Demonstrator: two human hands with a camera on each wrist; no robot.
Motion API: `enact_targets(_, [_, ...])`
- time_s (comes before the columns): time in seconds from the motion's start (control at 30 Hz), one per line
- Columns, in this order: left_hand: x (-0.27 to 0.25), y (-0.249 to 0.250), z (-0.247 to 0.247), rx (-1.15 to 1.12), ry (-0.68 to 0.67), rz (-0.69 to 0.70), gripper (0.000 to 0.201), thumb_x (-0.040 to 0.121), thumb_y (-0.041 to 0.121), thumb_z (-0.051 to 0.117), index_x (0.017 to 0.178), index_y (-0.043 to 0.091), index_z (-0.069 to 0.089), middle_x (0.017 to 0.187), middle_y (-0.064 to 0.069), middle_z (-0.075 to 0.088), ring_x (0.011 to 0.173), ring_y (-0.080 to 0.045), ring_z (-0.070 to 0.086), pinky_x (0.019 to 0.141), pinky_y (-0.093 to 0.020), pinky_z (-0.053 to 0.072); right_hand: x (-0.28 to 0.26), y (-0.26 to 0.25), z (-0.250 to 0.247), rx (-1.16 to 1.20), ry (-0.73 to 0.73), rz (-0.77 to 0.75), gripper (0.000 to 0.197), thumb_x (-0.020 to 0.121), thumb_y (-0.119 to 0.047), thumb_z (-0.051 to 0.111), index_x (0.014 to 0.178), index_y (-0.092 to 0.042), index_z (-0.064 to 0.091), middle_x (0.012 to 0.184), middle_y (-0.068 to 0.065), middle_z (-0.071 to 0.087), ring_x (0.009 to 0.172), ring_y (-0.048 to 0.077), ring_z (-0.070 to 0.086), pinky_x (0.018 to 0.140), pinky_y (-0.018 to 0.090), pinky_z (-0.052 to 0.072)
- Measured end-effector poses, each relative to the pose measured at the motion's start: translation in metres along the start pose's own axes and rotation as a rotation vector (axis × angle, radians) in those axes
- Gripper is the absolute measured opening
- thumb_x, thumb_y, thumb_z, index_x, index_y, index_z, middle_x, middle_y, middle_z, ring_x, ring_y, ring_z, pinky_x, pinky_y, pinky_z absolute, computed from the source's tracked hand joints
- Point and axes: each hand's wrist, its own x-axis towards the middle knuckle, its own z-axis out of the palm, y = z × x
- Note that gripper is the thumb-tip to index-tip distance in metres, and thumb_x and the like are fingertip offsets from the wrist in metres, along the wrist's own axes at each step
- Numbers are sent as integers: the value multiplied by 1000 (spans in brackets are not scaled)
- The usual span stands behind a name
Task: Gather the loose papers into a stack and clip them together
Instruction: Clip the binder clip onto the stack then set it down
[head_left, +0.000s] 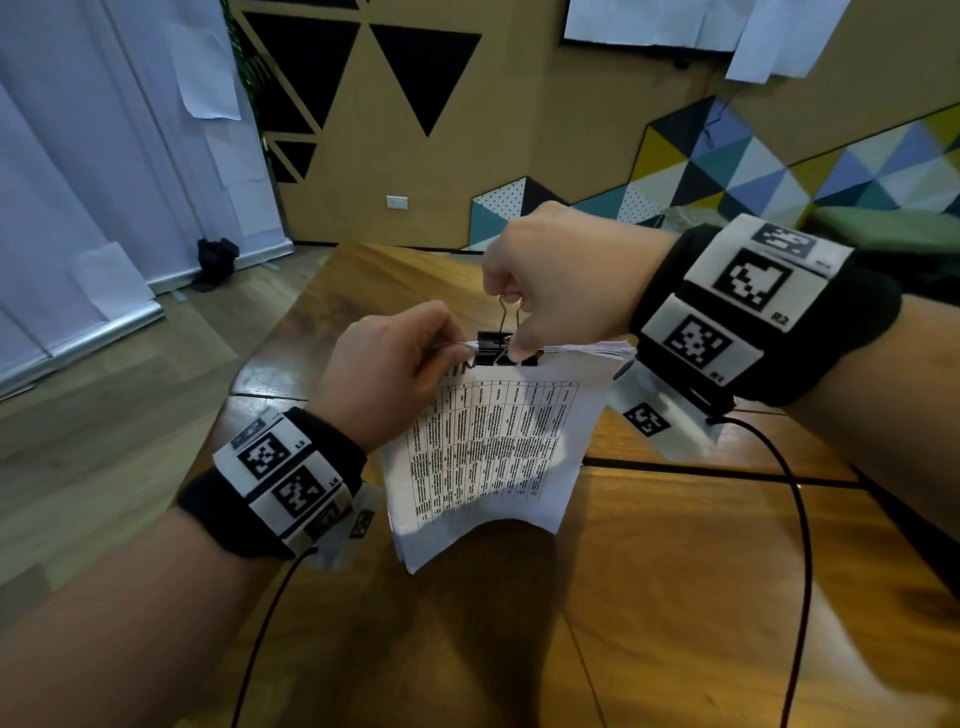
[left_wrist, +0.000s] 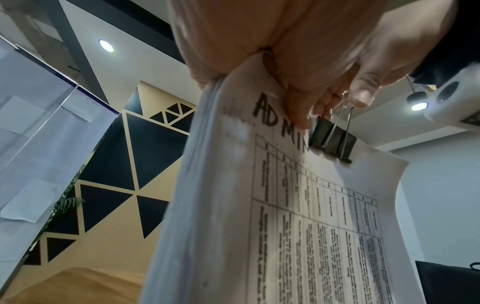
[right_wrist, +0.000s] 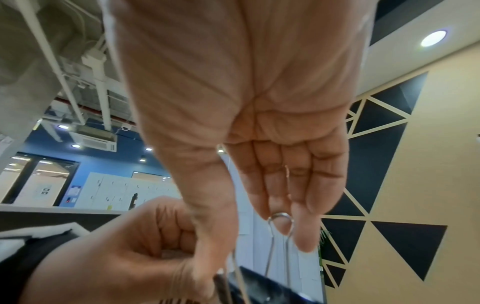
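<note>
Wooden table (head_left: 675, 571) before triangle-patterned wall (head_left: 415, 78)

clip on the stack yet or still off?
On: the clip straddles the stack's top edge, right hand holding its wire handles.

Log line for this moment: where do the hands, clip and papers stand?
left hand: grips paper stack at top edge | right hand: pinches binder clip handles | clip: seated on stack's top edge | stack: held above wooden table
</note>
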Motion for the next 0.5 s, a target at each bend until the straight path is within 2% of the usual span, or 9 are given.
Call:
enact_targets(0.17, [2,2,-2,17,-44,18,31,86,47,53,85,18,66,74,5,73,66,-16,69,61,-40,56,0,10,0,162,-62,45,58,65,-41,83,108,-6,65,100,6,70,92,23,67,85,40,54])
enact_targets(0.23, [3,1,-4,-64,-68,-15,26,85,42,62,87,18,68,78,7,72,70,-10,69,65,-36,57,0,15,1,268,-87,79,58,64,-38,84,110,-9,64,98,2,70,91,18,68,87,37,54])
enact_targets(0.33, [-1,-10,-7,-336,-86,-202,15,81,22,74,94,16,69,89,7,71,79,0,67,69,-16,54,1,23,6,425,-69,116,55,64,-35,85,110,-13,64,96,-1,70,88,15,69,88,35,55])
enact_targets(0.43, [-11,-20,-4,-547,-78,-422,7,89,13,64,94,12,69,87,-3,70,71,-1,65,62,-15,53,2,33,11,491,-71,150,63,65,-40,82,119,-15,60,103,-2,69,93,16,67,92,37,53])
enact_targets(0.5, [-14,-26,-1,-599,-43,-478,10,93,13,59,90,12,69,80,-1,69,66,-2,64,60,-16,52,0,41,19,448,-209,193,72,67,-44,79,130,-22,51,112,-5,66,99,15,63,96,37,48])
